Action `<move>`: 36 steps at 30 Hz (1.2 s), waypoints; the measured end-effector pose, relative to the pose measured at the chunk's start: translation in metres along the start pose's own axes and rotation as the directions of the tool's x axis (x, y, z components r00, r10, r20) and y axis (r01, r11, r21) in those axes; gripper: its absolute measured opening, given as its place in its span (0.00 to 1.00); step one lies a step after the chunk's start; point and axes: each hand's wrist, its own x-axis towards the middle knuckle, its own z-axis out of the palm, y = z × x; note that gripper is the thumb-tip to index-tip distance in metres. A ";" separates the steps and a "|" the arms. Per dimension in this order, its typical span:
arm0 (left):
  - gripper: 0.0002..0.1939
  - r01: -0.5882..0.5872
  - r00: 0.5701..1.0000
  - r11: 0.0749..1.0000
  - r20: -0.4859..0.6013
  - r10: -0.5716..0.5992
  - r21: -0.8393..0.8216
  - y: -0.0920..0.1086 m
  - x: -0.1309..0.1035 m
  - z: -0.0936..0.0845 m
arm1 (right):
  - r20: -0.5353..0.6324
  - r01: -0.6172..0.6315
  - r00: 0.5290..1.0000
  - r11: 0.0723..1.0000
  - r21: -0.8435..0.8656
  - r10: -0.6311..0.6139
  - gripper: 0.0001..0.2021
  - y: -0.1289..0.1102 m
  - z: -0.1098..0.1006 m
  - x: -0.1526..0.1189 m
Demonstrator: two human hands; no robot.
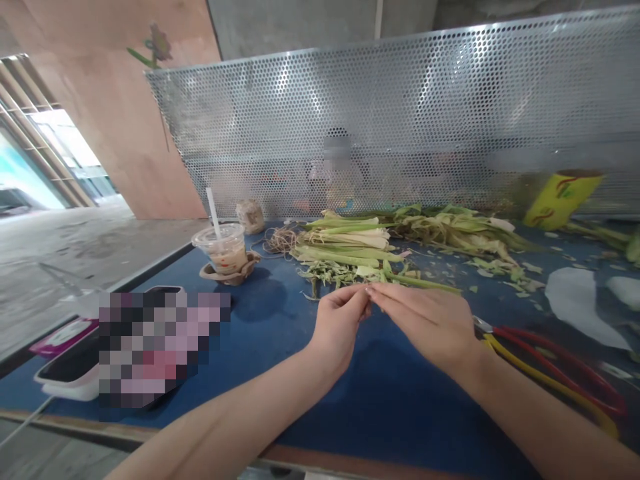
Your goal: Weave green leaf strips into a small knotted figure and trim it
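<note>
Spanning the back, the mesh (pixel 400 120) stands beyond the blue table (pixel 380 407). Stalks (pixel 350 243) lie on the table, just past the fingertips. The left hand (pixel 343 323) and right hand (pixel 430 323) meet, fingers pinched closed; whether they grasp anything I cannot tell. Scissors (pixel 560 363) lie beside the right wrist, the cup (pixel 225 253) left of the stalks
</note>
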 end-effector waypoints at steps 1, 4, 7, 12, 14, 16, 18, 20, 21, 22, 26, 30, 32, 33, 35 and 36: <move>0.08 -0.029 1.000 0.999 -0.006 0.029 0.041 0.000 0.001 -0.001 | -0.007 -0.036 0.999 0.999 0.037 0.037 0.12 -0.001 0.002 0.000; 0.05 -0.174 0.983 0.960 -0.013 0.182 0.220 -0.001 0.004 -0.004 | -0.072 -0.208 0.973 0.969 0.130 0.219 0.12 -0.007 0.005 0.002; 0.06 -0.366 0.925 0.854 0.046 0.377 0.370 -0.004 0.007 -0.006 | -0.093 -0.458 0.862 0.845 0.275 0.498 0.09 -0.016 0.004 0.008; 0.06 -0.481 0.870 0.724 0.166 0.465 0.494 -0.006 0.008 -0.009 | -0.038 -0.583 0.734 0.658 0.477 0.678 0.09 -0.020 0.002 0.016; 0.05 -0.498 0.855 0.700 0.156 0.494 0.512 -0.005 0.008 -0.009 | -0.008 -0.596 0.698 0.587 0.547 0.716 0.12 -0.019 0.002 0.017; 0.05 -0.518 0.840 0.693 0.146 0.523 0.502 -0.003 0.007 -0.008 | -0.017 -0.572 0.694 0.566 0.594 0.720 0.11 -0.019 0.002 0.017; 0.05 -0.523 0.837 0.704 0.132 0.531 0.480 -0.002 0.006 -0.006 | -0.087 -0.537 0.734 0.654 0.533 0.674 0.07 -0.019 0.000 0.015; 0.05 -0.528 0.834 0.704 0.131 0.536 0.476 0.000 0.004 -0.006 | -0.179 -0.488 0.804 0.800 0.349 0.568 0.04 -0.019 -0.001 0.013; 0.05 -0.541 0.824 0.686 0.143 0.549 0.486 0.000 0.004 -0.006 | -0.212 -0.450 0.840 0.859 0.243 0.500 0.04 -0.019 -0.002 0.012; 0.05 -0.565 0.806 0.655 0.165 0.569 0.502 0.000 0.003 -0.006 | -0.238 -0.401 0.872 0.903 0.152 0.427 0.05 -0.019 -0.002 0.010; 0.07 -0.662 0.716 0.500 0.272 0.644 0.558 -0.001 0.003 -0.007 | -0.303 -0.210 0.934 0.976 -0.047 0.187 0.09 -0.015 0.000 0.008; 0.07 -0.649 0.726 0.502 0.270 0.632 0.572 -0.002 0.004 -0.008 | -0.275 -0.159 0.953 0.981 -0.112 0.123 0.11 -0.011 0.005 0.009; 0.06 -0.617 0.755 0.535 0.242 0.610 0.577 -0.003 0.004 -0.008 | -0.267 -0.166 0.955 0.980 -0.112 0.132 0.11 -0.010 0.005 0.010; 0.05 -0.600 0.768 0.554 0.222 0.601 0.578 -0.003 0.004 -0.008 | -0.268 -0.173 0.953 0.979 -0.104 0.140 0.10 -0.011 0.004 0.010; 0.04 -0.585 0.771 0.556 0.193 0.606 0.591 -0.003 0.004 -0.008 | -0.278 -0.189 0.947 0.979 -0.075 0.161 0.10 -0.012 0.002 0.010; 0.04 -0.602 0.750 0.524 0.202 0.630 0.603 -0.003 0.004 -0.009 | -0.281 -0.196 0.944 0.979 -0.058 0.173 0.09 -0.013 0.001 0.010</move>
